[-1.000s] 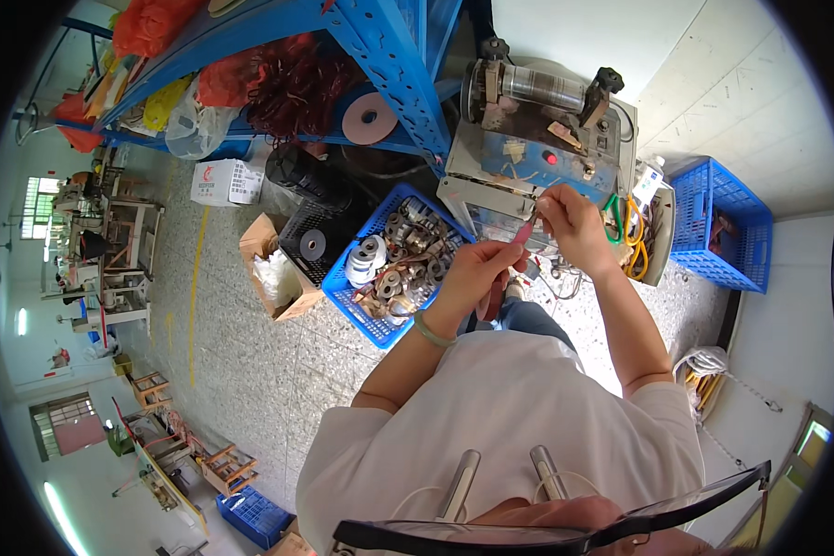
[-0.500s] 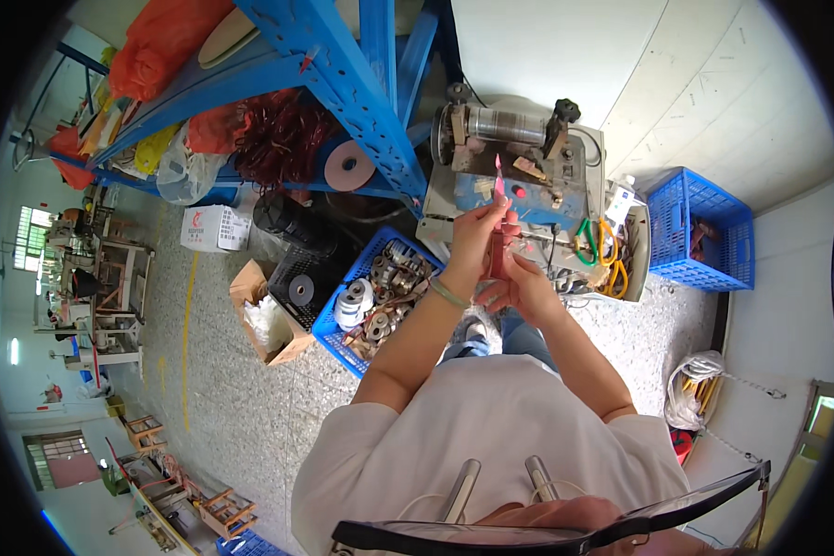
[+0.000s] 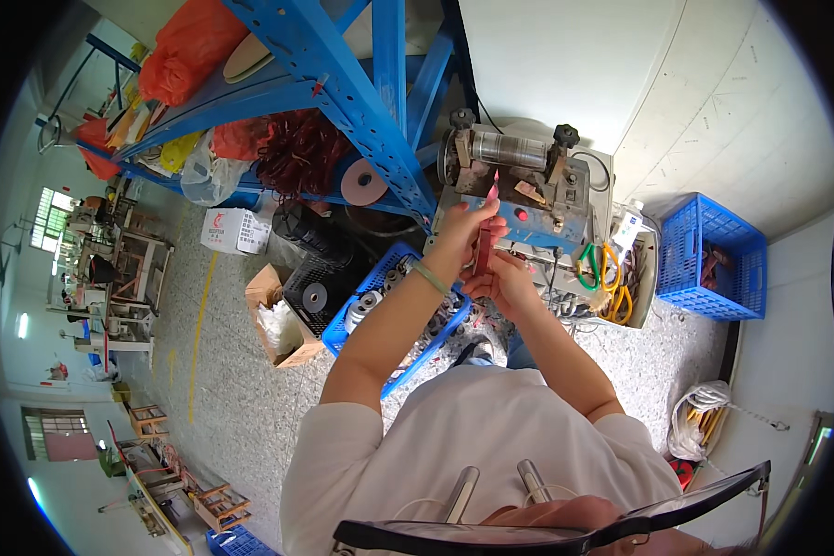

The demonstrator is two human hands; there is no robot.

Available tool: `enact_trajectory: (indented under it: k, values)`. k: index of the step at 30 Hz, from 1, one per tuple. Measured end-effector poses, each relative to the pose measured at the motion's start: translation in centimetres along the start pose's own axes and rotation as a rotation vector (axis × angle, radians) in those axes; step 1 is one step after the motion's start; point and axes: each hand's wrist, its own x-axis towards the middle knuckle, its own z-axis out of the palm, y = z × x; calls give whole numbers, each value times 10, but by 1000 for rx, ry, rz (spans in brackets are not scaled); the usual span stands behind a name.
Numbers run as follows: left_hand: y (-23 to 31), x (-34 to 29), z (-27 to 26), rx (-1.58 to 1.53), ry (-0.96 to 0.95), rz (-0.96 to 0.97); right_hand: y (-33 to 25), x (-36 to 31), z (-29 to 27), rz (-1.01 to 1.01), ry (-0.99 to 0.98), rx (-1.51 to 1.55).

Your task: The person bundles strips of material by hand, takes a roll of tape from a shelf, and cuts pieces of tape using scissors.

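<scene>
In front of a small bench machine (image 3: 519,218) with a metal roller, both my hands are raised close together. My left hand (image 3: 463,230) is closed, and a slim pink pointed piece (image 3: 495,185) sticks up from its fingers; I cannot make out its kind. A dark red strip (image 3: 484,250) runs down between my hands. My right hand (image 3: 510,285) is closed on the lower part of this strip. Whether the pink piece and the strip are joined is hidden by the fingers.
Scissors with green handles (image 3: 587,267) and yellow-handled ones (image 3: 624,301) are by a bin right of the machine. A blue crate (image 3: 713,259) stands farther right. At left are a blue basket of metal parts (image 3: 403,361), a cardboard box (image 3: 301,347) and a blue rack (image 3: 343,97).
My hands have shifted slightly left, and the right hand has come lower on the strip, which now shows more plainly. The view has turned a little.
</scene>
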Motion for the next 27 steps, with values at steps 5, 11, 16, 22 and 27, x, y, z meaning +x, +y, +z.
enact_trajectory:
  k: [5, 11, 16, 22, 27]
  values:
    - [7, 18, 5, 58, -52, 0, -8, 14, -3, -39, 55, 21]
    - [5, 25, 5, 51, -46, -40, -7, 21, -8, -58, 122, -41]
    - [6, 24, 6, 33, -53, -51, -4, 28, -13, -63, 182, -87]
    - [5, 26, 4, 31, -50, -37, -2, 26, -5, -93, 213, -68]
    - [3, 28, -7, 2, 14, -5, 0, 28, -1, -84, 166, -78]
